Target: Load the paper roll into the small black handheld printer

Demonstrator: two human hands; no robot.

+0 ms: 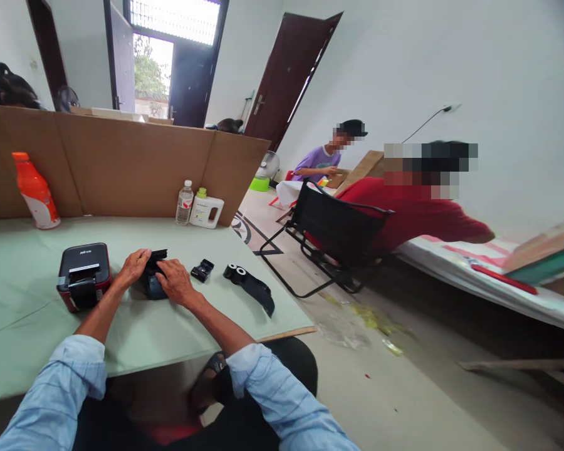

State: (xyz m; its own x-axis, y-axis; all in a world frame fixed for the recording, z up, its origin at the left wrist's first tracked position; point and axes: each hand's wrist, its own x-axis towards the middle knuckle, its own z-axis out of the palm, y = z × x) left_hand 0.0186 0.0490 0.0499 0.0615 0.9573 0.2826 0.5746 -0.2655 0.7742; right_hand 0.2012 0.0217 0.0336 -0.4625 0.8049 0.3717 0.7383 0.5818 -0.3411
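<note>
A small dark device [156, 289] with a raised black lid [158, 255] sits on the table in front of me, partly covered by my hands. My left hand [134, 266] grips its left side, fingers at the lid. From the right, my right hand [175, 282] lies over the device with bent fingers at its opening; what the fingertips touch inside is hidden. Just to the right lies a small black part [202, 270]. Beyond it are black ribbon rolls with white cores [237, 270], a wide black strip [258, 293] trailing from them.
A black-and-red label printer [84, 275] stands left of my hands. Along the cardboard partition [141, 175] stand an orange bottle [35, 191], a water bottle [184, 203] and a white jug [207, 210]. Right of the table [282, 329] are a folding chair [341, 219] and two people.
</note>
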